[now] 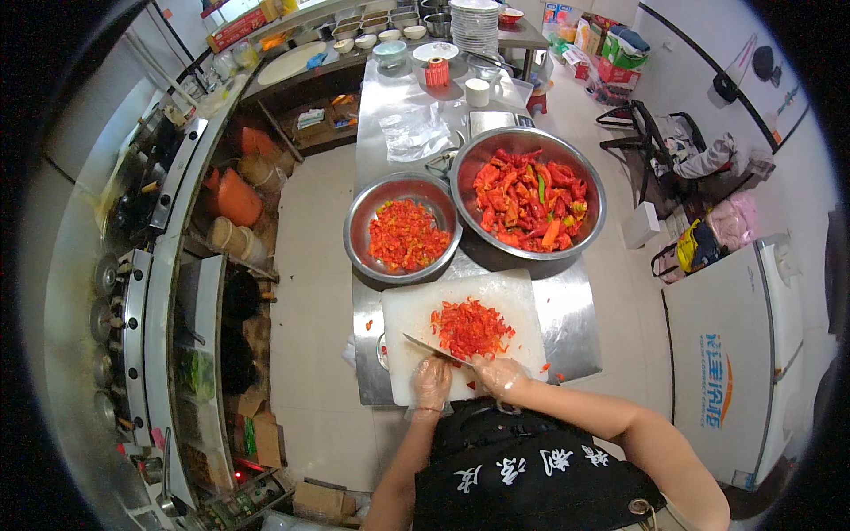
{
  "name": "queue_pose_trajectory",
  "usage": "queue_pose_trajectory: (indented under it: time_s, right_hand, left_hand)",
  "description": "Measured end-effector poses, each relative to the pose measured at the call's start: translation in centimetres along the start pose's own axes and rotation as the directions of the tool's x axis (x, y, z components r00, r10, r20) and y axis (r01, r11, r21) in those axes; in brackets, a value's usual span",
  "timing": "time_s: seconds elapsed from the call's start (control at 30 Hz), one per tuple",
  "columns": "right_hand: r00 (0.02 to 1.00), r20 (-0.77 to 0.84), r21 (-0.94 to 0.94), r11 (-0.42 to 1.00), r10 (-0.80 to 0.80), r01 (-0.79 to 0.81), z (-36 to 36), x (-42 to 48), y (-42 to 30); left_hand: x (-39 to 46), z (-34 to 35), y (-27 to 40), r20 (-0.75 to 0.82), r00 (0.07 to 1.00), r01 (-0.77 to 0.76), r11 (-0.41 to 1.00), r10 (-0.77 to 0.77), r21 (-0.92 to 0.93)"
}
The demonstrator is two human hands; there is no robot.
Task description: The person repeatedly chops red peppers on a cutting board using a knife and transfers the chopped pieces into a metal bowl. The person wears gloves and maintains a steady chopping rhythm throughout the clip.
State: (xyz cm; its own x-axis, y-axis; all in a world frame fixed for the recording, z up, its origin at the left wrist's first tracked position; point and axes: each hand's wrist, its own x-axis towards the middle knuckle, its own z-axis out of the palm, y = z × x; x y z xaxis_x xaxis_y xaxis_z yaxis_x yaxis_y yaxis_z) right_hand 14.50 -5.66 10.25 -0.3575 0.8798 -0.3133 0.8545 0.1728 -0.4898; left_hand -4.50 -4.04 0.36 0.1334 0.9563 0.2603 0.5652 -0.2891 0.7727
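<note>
My right hand (499, 376), in a clear plastic glove, is closed around the handle of a kitchen knife (425, 345). The blade points left over a white cutting board (405, 318). Gloved too, my left hand (433, 381) lies at the board's near edge just below the blade; its fingers are curled and whatever is under them is hidden. Chopped red peppers (473, 326) form a pile beyond the knife. Behind the board, a smaller steel bowl (355, 229) holds chopped peppers (406, 235), and a larger steel bowl (594, 199) holds bigger pepper pieces (524, 199).
Everything rests on a steel table (571, 318). Farther back are a digital scale (495, 122), plastic bags (415, 133), a roll (436, 72), a white cup (477, 93) and stacked plates (474, 30). A stove counter (156, 279) runs along the left; a white freezer (717, 358) stands right.
</note>
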Motion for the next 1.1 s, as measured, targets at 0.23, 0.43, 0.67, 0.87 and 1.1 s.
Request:
queue_pose_trajectory:
  time_s: [0.23, 0.43, 0.67, 0.87, 1.1]
  right_hand:
    - [0.997, -0.035, 0.128, 0.99, 0.072, -0.067, 0.4, 2.4, 1.1]
    - [0.998, 0.024, 0.002, 0.998, -0.055, 0.055, -1.4, -0.5, 0.8]
    - [0.99, 0.125, -0.09, 0.993, -0.064, 0.075, -3.2, -0.4, 0.1]
    - [0.989, 0.148, -0.041, 0.999, 0.027, -0.021, -0.7, 1.9, 0.1]
    - [0.968, -0.201, 0.28, 0.956, 0.151, -0.091, -0.4, 0.6, 3.0]
  left_hand:
    - [-0.4, 0.3, -0.2, -0.075, 0.996, -0.06, 0.992, 0.052, -0.107]
    - [-0.6, -0.1, 0.8, -0.145, 0.989, 0.012, 0.998, -0.021, -0.058]
    - [-0.5, 0.3, -0.2, -0.11, 0.989, -0.095, 0.995, 0.099, 0.042]
    - [-0.6, 1.1, -0.5, -0.082, 0.992, -0.086, 0.986, 0.098, 0.139]
    - [1.2, 1.8, 1.5, -0.063, 0.987, -0.143, 0.989, 0.145, 0.041]
